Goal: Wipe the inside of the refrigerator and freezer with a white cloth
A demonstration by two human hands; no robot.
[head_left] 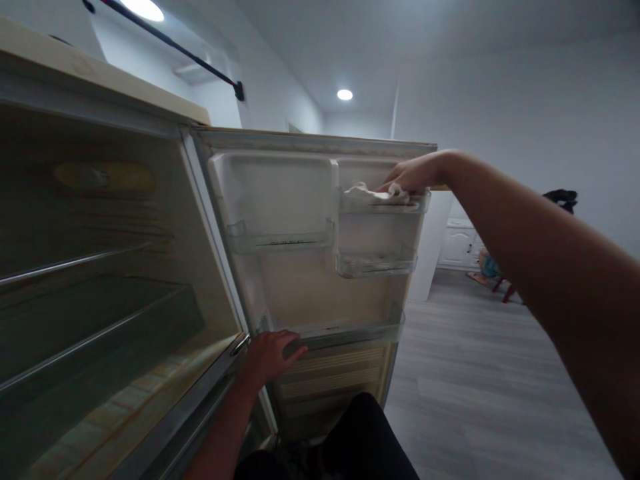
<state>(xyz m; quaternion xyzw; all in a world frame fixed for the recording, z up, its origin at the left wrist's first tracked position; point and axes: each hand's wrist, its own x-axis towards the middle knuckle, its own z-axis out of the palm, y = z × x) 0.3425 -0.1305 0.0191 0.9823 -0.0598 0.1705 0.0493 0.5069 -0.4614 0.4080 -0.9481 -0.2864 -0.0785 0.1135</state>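
A refrigerator door [280, 193] hangs wide open in front of me. My right hand [417, 172] reaches to its upper right door bin [420, 202], fingers pressed down on a crumpled white cloth [367, 193] that lies in the bin. My fingertips are partly hidden behind the cloth and bin edge. Low on the left, my left hand [274, 357] rests by the left end of the bottom door bin [355, 333], thumb and fingers apart and nothing in them. Whether it touches the bin I cannot tell.
On the left is the fridge interior with glass shelves [95, 255] and a yellowish lamp cover [107, 177]. Two more clear bins, left [280, 241] and right [375, 263], are on the door. My dark-clothed knee [367, 427] is below. Grey floor [450, 373] and white cabinets [457, 245] extend right.
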